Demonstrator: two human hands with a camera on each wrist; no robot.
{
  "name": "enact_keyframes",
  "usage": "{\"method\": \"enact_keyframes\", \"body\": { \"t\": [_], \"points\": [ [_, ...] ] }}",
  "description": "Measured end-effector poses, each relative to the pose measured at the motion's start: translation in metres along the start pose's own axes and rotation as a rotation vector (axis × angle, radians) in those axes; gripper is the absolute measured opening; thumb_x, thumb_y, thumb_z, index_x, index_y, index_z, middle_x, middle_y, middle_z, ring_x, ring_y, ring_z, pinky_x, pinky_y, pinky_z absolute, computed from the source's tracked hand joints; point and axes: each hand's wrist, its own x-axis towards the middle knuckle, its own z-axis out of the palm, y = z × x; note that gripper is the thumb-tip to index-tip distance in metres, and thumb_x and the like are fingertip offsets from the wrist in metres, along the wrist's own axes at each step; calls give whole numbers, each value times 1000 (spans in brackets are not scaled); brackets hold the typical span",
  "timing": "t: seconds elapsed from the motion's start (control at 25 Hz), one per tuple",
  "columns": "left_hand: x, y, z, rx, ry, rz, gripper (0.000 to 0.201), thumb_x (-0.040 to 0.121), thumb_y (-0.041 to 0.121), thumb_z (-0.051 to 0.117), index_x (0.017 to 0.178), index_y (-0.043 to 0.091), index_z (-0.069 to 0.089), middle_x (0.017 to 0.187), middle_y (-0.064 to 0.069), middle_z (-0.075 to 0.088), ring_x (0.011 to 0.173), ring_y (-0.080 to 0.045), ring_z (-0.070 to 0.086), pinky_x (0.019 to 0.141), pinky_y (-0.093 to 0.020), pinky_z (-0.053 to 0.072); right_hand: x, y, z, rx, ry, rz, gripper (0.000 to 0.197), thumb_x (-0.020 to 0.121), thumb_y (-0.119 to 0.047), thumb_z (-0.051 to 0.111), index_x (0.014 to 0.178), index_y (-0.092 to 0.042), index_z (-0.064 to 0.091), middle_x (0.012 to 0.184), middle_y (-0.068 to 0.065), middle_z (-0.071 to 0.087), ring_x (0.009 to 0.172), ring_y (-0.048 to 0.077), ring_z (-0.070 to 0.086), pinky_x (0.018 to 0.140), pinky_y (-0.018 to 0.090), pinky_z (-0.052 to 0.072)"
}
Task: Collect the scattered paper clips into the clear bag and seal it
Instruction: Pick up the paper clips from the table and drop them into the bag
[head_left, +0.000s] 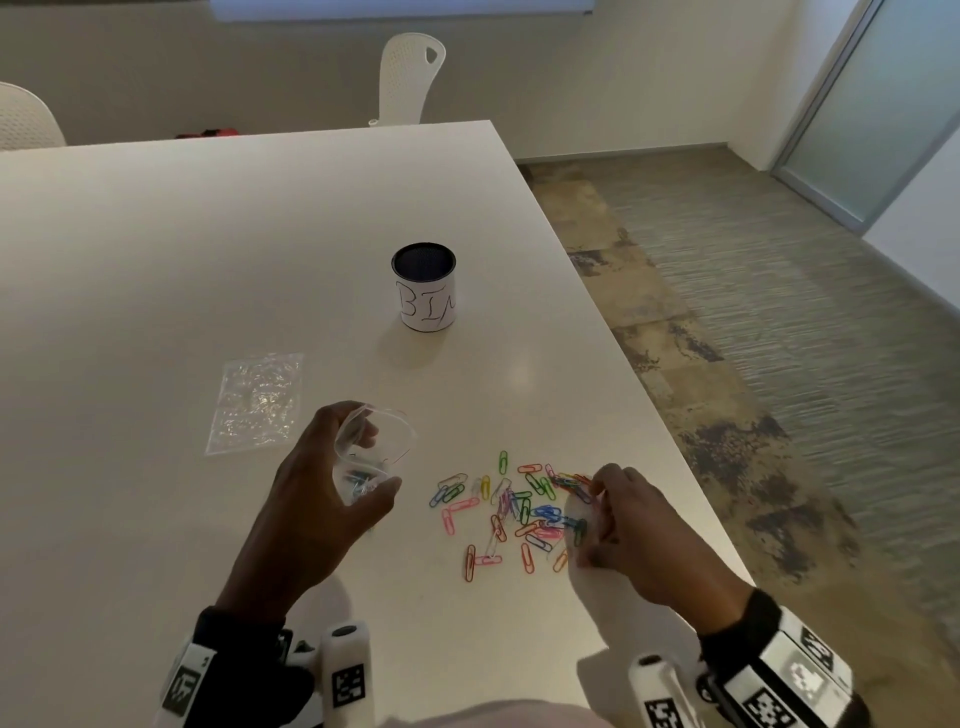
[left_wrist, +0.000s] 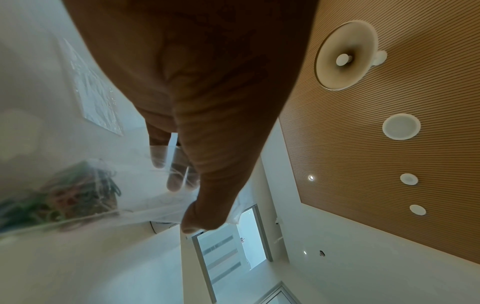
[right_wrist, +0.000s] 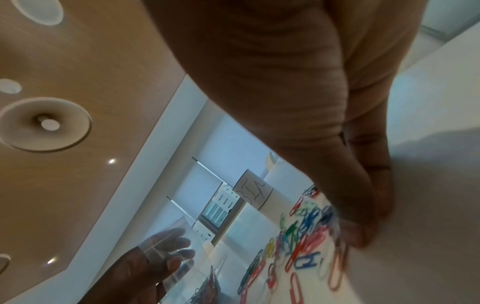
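Left hand (head_left: 317, 499) raised, fingers curled in a grip; right hand (head_left: 631, 525) low, fingertips bunched.

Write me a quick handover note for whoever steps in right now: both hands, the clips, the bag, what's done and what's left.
Left hand holds the clear bag open above the table; a few clips already lie inside it.
Right hand is at the right edge of the paper clips, fingers curled on some of them.
Most clips are on the table, between the hands.
A second clear bag lies flat, and a cup marked BIN stands beyond.
Left: bag the rest, seal the bag.

Blurred paper clips (right_wrist: 309, 236) under right hand (right_wrist: 298, 115)
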Motion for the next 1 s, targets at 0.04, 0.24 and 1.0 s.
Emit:
{"method": "enact_keyframes", "body": {
  "t": [0.04, 0.24, 1.0],
  "points": [
    [0, 0, 1, -7, 0, -1, 65, 79, 19, 85, 131, 31, 47, 113, 14, 64, 105, 1, 62, 79, -6, 42, 5, -5, 1, 22, 21, -24, 61, 77, -23, 88, 123, -16, 49, 115, -3, 50, 98, 11, 50, 66, 9, 40],
    [-1, 0, 1, -24, -4, -14, 66, 79, 22, 85, 132, 33, 46, 113, 18, 62, 108, 3, 61, 80, -5, 42, 22, -17, -9, 103, -10, -109, 64, 78, -29, 87, 130, -23, 51, 121, -6, 52, 101, 8, 58, 87, 22, 56],
    [4, -8, 1, -62, 18, 16, 64, 79, 22, 85, 130, 32, 47, 113, 15, 63, 106, -3, 63, 83, 1, 40, 48, -63, 5, -112, 60, -292, 18, 95, -21, 69, 112, -22, 72, 114, -2, 62, 91, 15, 66, 81, 26, 60]
  ]
}}
